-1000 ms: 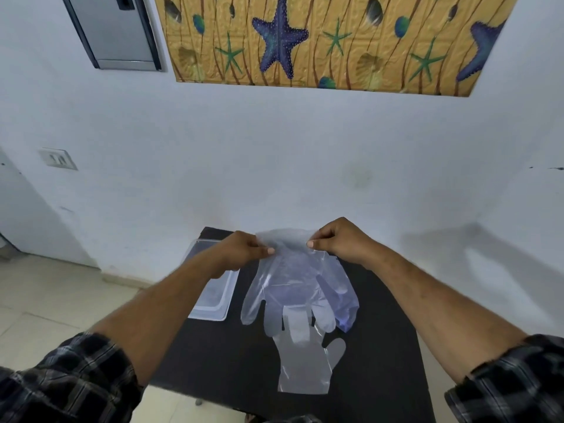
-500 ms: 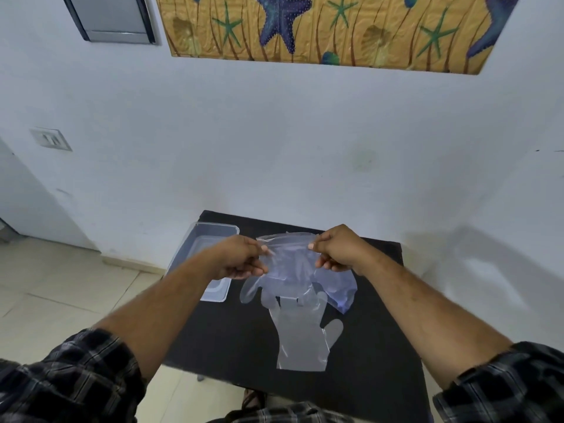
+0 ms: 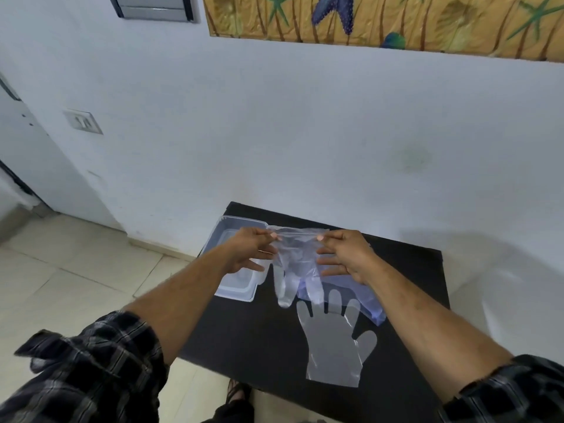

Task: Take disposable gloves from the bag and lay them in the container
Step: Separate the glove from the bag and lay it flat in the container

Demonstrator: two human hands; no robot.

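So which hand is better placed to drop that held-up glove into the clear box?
Probably the left hand. It pinches the glove at one cuff corner and sits right over the clear container on the table's left side. The right hand holds the other corner, farther from it.

Left hand (image 3: 253, 251), right hand (image 3: 345, 254) pinching

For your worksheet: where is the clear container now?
In the head view, the container sits at the black table's left edge, under the left hand.
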